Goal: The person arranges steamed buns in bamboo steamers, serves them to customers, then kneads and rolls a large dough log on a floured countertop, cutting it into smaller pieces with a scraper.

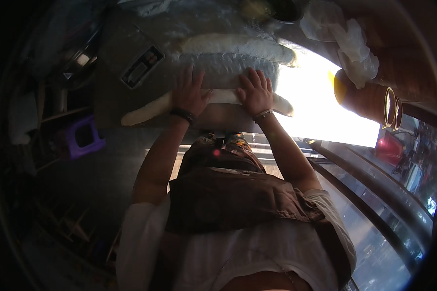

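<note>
A long roll of dough [224,96] lies crosswise near the front edge of the worktop [218,122]. My left hand [190,92] rests flat on its left part, with the fingers spread and pointing away from me. On its right part lies my right hand [256,91], palm down, also with spread fingers. Both ends of the roll stick out beyond my hands. Farther back, a second, thicker dough roll [236,43] lies on the floured surface, touched by neither hand.
A dark tray-like box [143,67] sits at the left. Round bamboo-like steamers [364,98] and a crumpled translucent plastic bag [353,47] are at the right. Part of a bowl [285,11] shows at the back. A purple plastic stool [84,137] stands left of the worktop. Glare hides the worktop's right side.
</note>
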Demonstrator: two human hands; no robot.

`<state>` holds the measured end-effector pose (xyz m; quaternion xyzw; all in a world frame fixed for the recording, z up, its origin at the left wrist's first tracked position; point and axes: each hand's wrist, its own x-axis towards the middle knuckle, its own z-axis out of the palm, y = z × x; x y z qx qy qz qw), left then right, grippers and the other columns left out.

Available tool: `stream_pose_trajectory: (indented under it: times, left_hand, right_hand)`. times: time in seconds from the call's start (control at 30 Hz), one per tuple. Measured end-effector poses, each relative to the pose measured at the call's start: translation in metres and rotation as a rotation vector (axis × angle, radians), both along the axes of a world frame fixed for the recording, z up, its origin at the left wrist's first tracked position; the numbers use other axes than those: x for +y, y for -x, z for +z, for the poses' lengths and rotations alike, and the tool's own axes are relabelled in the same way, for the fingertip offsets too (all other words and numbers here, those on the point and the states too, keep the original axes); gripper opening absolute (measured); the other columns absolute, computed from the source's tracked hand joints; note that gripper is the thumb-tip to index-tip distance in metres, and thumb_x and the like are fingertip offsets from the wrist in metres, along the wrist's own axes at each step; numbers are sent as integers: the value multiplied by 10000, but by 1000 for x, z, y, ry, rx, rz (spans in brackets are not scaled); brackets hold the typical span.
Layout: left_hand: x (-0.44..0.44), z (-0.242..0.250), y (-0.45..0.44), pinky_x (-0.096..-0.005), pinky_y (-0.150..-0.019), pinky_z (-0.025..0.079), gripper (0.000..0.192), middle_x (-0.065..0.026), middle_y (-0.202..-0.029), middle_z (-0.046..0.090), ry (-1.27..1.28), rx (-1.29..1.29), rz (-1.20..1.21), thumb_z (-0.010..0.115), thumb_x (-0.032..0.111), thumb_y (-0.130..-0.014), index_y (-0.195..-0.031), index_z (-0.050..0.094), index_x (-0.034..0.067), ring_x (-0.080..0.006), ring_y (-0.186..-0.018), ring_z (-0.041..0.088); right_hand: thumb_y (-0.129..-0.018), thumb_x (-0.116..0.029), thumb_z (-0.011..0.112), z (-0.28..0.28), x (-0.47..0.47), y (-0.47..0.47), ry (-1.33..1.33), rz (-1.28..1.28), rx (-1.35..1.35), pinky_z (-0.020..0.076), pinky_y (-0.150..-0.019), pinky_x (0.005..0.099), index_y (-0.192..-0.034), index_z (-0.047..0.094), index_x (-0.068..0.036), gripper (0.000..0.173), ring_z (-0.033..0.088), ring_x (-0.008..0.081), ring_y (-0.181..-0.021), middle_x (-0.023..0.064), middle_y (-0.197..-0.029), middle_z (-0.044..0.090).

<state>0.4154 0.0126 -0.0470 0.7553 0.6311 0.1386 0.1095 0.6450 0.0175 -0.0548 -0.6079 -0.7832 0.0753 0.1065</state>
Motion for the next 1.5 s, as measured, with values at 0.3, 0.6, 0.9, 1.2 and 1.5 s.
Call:
stream_pose_trajectory:
  times: [0.3, 0.6, 0.9, 1.2, 1.5]
  left_hand:
    - [-91, 23, 43, -550, -1087, 256, 695, -160, -1467, 362, 33, -19, -218, 704, 342, -767, -1381, 444, 147, -376, -1366, 316]
    - [13, 6, 79, -571, -1096, 224, 698, -153, -1490, 325, -144, 217, -25, 708, 305, -776, -1389, 415, 140, -367, -1389, 274]
    - [-91, 12, 104, -588, -1083, 243, 786, -156, -1492, 318, 0, 195, -68, 733, 346, -735, -1414, 391, 146, -387, -1376, 300]
    - [-27, 5, 141, -606, -1081, 240, 702, -160, -1493, 309, -105, 402, -3, 687, 351, -783, -1399, 415, 154, -394, -1375, 284]
    - [-41, -8, 169, -637, -1075, 222, 745, -146, -1527, 265, -89, 381, 230, 680, 376, -787, -1434, 370, 174, -362, -1406, 253]
  right_hand:
    - [-718, -314, 752, 14, -111, -57, 94, 66, 3, 233, -1113, 575, -1395, 448, -215, 748, 282, 403, -1390, 168, -1497, 329]
    - [-908, -365, 556, -14, 21, -92, 7, -186, 55, 218, -1111, 570, -1355, 488, -188, 485, 302, 396, -1365, 173, -1459, 367]
    - [-759, -200, 711, 0, -93, -117, 81, -114, -50, 141, -1132, 600, -1389, 460, -278, 682, 213, 434, -1408, 190, -1508, 297]
    - [-878, -388, 571, -17, -25, -147, 1, -142, -186, 115, -1143, 576, -1408, 435, -230, 570, 211, 358, -1423, 124, -1517, 311]
    - [-909, -502, 478, -23, -24, -177, -31, -229, -274, 158, -1118, 598, -1395, 468, -265, 540, 227, 370, -1415, 100, -1507, 337]
